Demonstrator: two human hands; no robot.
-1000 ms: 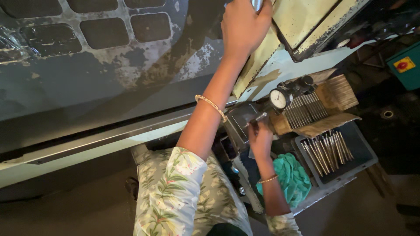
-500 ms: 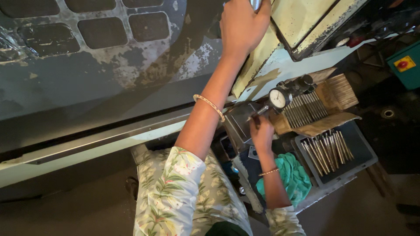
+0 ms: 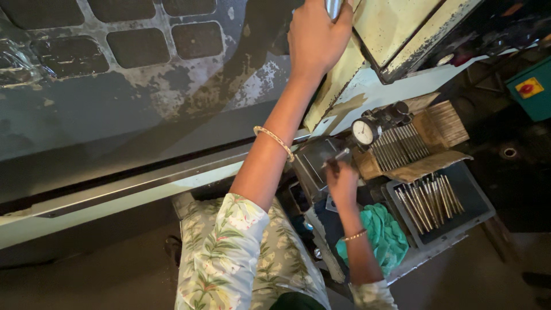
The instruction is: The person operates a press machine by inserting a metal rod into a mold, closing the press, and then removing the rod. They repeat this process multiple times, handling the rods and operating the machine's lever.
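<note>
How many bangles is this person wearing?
2 show: one bangle on the raised left arm's wrist, and a second bangle on the right wrist, beside the teal cloth. Sleeves could hide more.

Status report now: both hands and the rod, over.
Left hand gripping shiny metal handle overhead. Right hand holding thin metal rod beside round dial gauge. Nothing blocking.

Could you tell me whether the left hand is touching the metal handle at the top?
Touching: the head view shows the left hand wrapped around the metal handle.
</note>
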